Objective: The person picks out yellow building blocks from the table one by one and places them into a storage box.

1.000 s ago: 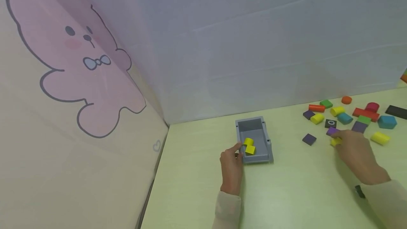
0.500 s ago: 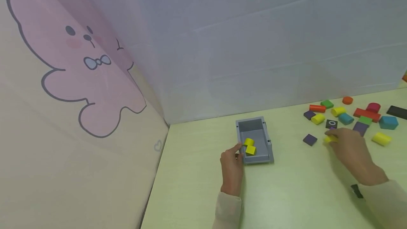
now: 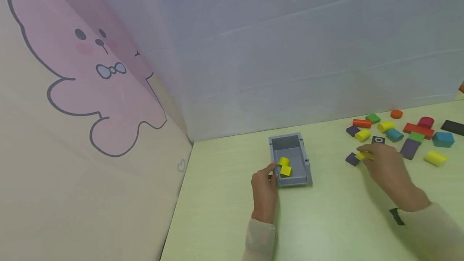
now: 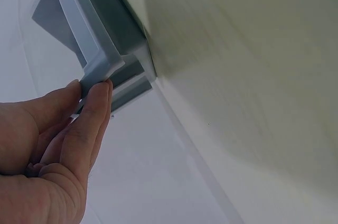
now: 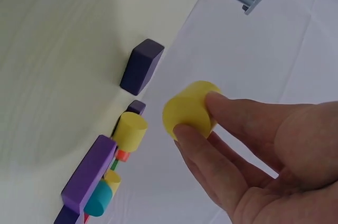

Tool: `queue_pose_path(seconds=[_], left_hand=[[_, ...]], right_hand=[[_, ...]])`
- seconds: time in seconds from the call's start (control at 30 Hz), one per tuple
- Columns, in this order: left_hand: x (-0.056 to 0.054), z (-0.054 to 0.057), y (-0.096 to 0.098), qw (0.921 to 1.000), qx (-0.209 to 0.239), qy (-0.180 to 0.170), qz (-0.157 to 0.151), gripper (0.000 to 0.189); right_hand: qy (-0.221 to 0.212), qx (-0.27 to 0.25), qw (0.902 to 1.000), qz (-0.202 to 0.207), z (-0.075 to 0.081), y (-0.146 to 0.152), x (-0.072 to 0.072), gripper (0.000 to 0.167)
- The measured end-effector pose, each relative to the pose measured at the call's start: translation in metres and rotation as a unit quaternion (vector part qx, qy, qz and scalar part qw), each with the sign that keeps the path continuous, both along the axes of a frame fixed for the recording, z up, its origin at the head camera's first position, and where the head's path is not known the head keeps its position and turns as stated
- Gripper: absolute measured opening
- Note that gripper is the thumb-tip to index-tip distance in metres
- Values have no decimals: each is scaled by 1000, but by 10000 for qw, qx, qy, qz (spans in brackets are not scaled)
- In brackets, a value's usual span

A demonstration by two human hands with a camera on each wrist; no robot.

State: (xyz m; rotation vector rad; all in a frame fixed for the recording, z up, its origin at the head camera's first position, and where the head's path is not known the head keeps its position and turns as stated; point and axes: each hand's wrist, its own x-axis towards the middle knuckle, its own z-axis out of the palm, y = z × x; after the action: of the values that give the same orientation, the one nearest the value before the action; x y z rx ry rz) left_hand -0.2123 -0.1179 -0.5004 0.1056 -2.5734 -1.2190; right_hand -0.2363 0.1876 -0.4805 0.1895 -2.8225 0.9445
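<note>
At the left, a grey open-topped box (image 3: pixel 295 181) stands on the table with a yellow round block (image 3: pixel 284 161) and a yellow square-faced block (image 3: pixel 286 171) inside. My left hand (image 3: pixel 264 192) pinches the box's near left rim between thumb and fingers; the left wrist view shows the grip on the box edge (image 4: pixel 92 57) up close. A yellow cylinder block (image 5: pixel 187 110) is held off the table between the thumb and fingertips of my right hand (image 3: pixel 389 172). Just left of that cylinder in the head view lies a dark purple block (image 3: pixel 352 159).
Several loose blocks spread over the right of the table, among them a red bar (image 3: pixel 413 129), a blue block (image 3: pixel 443 139), a yellow cylinder (image 3: pixel 435 158) and a black block (image 3: pixel 454 127). A pale cloth wall (image 3: pixel 290 71) closes off the back.
My right hand has lifted the yellow cylinder block from among the others and carried it left, close to the dark purple block. My left hand and the box have stayed put.
</note>
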Motion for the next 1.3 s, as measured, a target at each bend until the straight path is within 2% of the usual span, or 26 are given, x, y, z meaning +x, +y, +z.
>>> queue_pose_path(seconds=[0.47,0.93,1.13,1.3], left_hand=[[-1,-1,-1,10000,-24,57,-67,38],[-1,-2,-1,9999,-24,131,-25,38],[-2,-3,-1,9997,-87,233,-52,38],[-2,-2,0,9999,-28,118,-3,38]], right_hand=[[-32,-221,9997,129,4,-24,-2,34],[-215,-445,9986,190,18,-49,0,34],[-206,-434,9984,290,20,-56,-1,34],[-194,-481,9981,341,20,-61,-1,34]])
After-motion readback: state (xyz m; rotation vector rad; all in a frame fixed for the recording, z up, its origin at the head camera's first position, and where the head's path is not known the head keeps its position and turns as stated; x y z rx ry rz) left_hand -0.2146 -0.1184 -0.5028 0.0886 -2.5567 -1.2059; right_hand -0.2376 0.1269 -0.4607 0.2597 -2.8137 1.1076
